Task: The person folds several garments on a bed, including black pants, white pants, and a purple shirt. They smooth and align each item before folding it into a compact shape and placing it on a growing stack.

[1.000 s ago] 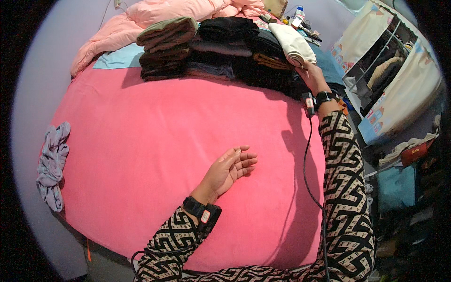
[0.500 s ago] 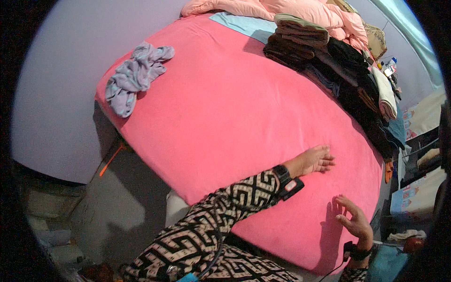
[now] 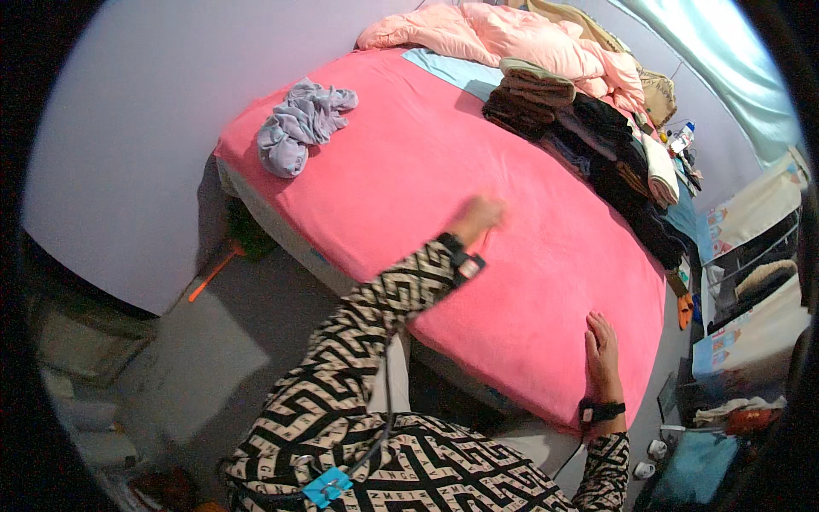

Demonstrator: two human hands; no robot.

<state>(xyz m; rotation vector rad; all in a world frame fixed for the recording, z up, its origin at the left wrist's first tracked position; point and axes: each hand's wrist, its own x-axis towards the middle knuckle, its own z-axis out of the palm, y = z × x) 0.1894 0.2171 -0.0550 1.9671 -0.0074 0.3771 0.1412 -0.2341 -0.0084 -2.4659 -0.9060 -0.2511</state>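
Note:
A pink sheet covers the bed before me. My left hand is over its middle, smeared by motion, so its fingers and anything between them cannot be made out. Nearer the right front corner, my right hand rests on the sheet with its fingers stretched out and nothing in it. Both wrists carry black bands. Toward the far left of the bed lies a crumpled light purple cloth, apart from both hands.
Stacked folded clothes and dark garments line the bed's right side. A peach quilt is heaped at the far end. Right of the bed stands a rack with patterned cloth. An orange-handled broom lies on the left floor.
My left hand has swept away from me and leftward over the sheet. My right hand, raised and curved before, now lies flatter on the sheet. The whole view has shifted.

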